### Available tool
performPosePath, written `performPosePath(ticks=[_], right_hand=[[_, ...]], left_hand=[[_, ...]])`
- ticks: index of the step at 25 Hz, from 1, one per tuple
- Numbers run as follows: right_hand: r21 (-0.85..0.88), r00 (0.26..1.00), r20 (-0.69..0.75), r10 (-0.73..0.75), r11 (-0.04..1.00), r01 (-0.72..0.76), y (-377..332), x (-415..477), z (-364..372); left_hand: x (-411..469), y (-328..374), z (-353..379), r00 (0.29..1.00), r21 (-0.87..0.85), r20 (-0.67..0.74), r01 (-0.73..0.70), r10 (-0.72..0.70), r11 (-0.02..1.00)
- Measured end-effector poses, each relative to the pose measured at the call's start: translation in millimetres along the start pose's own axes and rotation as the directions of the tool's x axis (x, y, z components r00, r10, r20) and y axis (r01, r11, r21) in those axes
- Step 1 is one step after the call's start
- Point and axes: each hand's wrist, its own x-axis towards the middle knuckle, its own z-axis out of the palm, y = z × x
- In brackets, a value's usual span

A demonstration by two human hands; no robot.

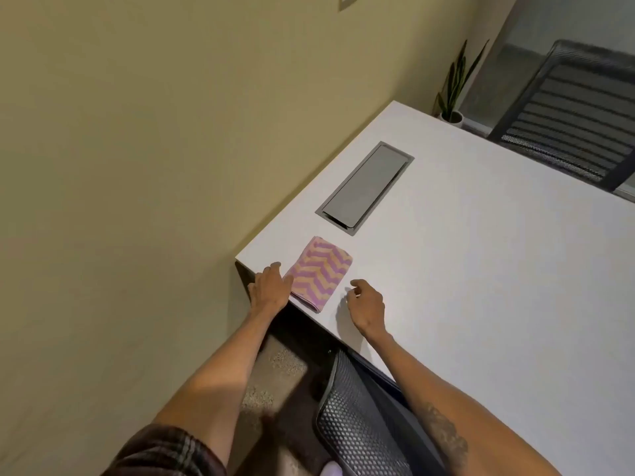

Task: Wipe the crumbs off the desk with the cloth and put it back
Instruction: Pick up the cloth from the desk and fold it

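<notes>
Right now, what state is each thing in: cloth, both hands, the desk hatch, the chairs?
cloth: folded, flat on the desk by its near corner
left hand: on the desk edge, fingers touching the cloth's left side, not gripping
right hand: empty, fingers loosely curled, just right of the cloth
cable hatch: lid shut
desk: no crumbs visible
near chair: pushed against the desk
far chair: unoccupied

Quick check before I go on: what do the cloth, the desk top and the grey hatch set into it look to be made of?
Cloth: soft woven or terry fabric, going by the folded layers and fuzzy pink-and-peach zigzag.
Desk: smooth matte white, probably laminate over board; the edge is dark.
Hatch: grey with a dull sheen, likely brushed metal, possibly plastic.
</notes>
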Motion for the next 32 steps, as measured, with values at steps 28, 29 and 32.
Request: performPosePath(ticks=[28,29,32], right_hand=[[0.606,0.928,0.146,0.342,0.711,-0.357,-11,21,13],[0.627,0.926,0.145,0.348,0.692,-0.358,-9,16,8],[0.659,0.924,0.124,0.362,0.666,-0.349,-4,-1,-12]], left_hand=[[-4,37,14,0.996,-0.226,-0.01,0.084,-0.088,0.971],[-10,42,13,0.997,-0.23,-0.008,0.077,-0.081,0.97],[-30,59,12,0.998,-0.242,0.025,0.055,-0.051,0.969]])
